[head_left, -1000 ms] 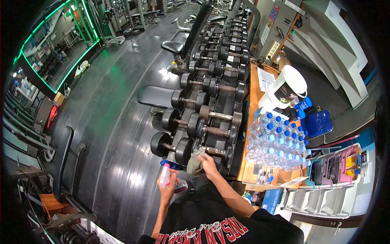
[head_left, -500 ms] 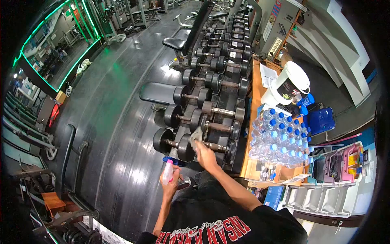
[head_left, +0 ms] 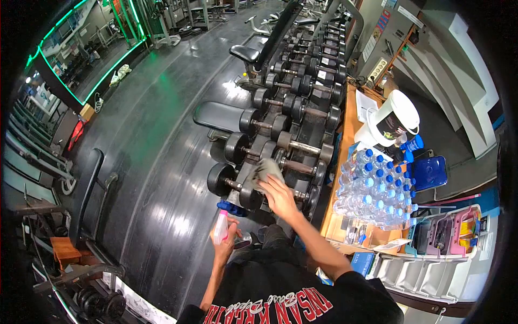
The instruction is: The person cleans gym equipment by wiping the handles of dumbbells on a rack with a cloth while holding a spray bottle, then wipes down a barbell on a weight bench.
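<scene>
My left hand (head_left: 225, 236) is wrapped round a clear spray bottle (head_left: 220, 227) with a pink top, low in front of my body. My right hand (head_left: 279, 197) holds a grey cloth (head_left: 265, 173) against the near end of the dumbbell rack. The cloth covers part of a black dumbbell head (head_left: 251, 195). Left of it, the other head (head_left: 220, 179) of a near dumbbell shows, with a metal handle between. Another dumbbell (head_left: 298, 167) with a worn handle lies just beyond the cloth.
Rows of dumbbells stretch away ahead. On the right, a wooden table (head_left: 333, 186) bears many water bottles (head_left: 372, 186) and a white bucket (head_left: 396, 116). A padded bench (head_left: 218, 116) stands left of the rack. Plastic bins (head_left: 442, 232) are at the lower right.
The cloth and my right hand have shifted slightly, and more of the cloth now shows spread over the dumbbell head. The whole view has turned a little, moving the rack rightward. My left hand still holds the bottle.
</scene>
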Demonstrator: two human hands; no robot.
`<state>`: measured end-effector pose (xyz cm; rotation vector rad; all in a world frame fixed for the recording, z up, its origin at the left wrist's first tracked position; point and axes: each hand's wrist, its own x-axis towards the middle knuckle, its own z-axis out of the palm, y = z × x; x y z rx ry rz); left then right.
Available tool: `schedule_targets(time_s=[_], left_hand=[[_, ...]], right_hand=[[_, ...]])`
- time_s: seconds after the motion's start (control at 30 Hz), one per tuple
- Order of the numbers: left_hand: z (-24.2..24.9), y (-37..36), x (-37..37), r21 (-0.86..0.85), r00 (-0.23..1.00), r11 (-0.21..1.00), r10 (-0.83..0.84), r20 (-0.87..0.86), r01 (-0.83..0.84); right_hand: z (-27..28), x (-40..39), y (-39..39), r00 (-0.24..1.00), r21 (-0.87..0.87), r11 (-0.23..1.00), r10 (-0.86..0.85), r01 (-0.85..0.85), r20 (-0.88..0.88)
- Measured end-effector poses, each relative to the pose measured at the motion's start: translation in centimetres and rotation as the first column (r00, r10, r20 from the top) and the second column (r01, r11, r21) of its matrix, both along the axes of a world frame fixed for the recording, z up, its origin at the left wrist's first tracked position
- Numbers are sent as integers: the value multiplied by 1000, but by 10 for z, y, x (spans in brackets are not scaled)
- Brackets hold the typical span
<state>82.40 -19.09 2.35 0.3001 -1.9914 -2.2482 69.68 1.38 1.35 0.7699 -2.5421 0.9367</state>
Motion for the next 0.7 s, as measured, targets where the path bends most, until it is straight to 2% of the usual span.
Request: schedule_targets(time_s=[0.07, 0.1, 0.17, 0.23, 0.3, 0.37, 0.43, 0.5, 0.57, 0.6, 0.63, 0.7], left_hand=[[3, 2, 2, 6, 1000, 1000, -4, -4, 4], [3, 2, 3, 5, 1000, 1000, -5, -7, 5], [5, 1, 4, -33, 999, 999, -37, -38, 36], [5, -1, 5, -23, 998, 999, -28, -48, 27], [4, 1, 10, -4, 999, 1000, -12, -49, 12], [5, 0, 11, 43, 1000, 999, 20, 2, -20], [5, -1, 13, 61, 999, 997, 37, -24, -36], [6, -2, 15, 82, 997, 995, 60, -47, -56], [10, -3, 15, 54, 995, 996, 78, -57, -75], [10, -3, 16, 54, 995, 996, 78, -56, -75], [9, -3, 16, 56, 994, 995, 87, -66, -84], [6, -7, 17, 56, 992, 994, 96, -76, -92]], right_hand=[[-17, -27, 8, 981, 259, 955, 174, -145, -89], [-28, -33, 12, 981, 259, 955, 172, -143, -93], [-44, -43, 14, 952, 511, 821, 304, -256, -12], [-50, -43, 4, 952, 580, 784, 303, -221, -47], [-56, -32, -6, 939, 787, 563, 338, -252, 58], [-78, -15, -16, 893, 895, 406, 450, -184, -21], [-98, -3, -30, 895, 959, 151, 416, -240, 158], [-97, -3, -37, 896, 957, 166, 419, -237, 149], [-88, -12, -45, 915, 896, 285, 322, -340, 244], [-82, -20, -47, 899, 856, 336, 340, -392, 278], [-78, -30, -46, 899, 856, 336, 340, -392, 278], [-69, -54, -42, 909, 923, 230, 356, -310, 216]])
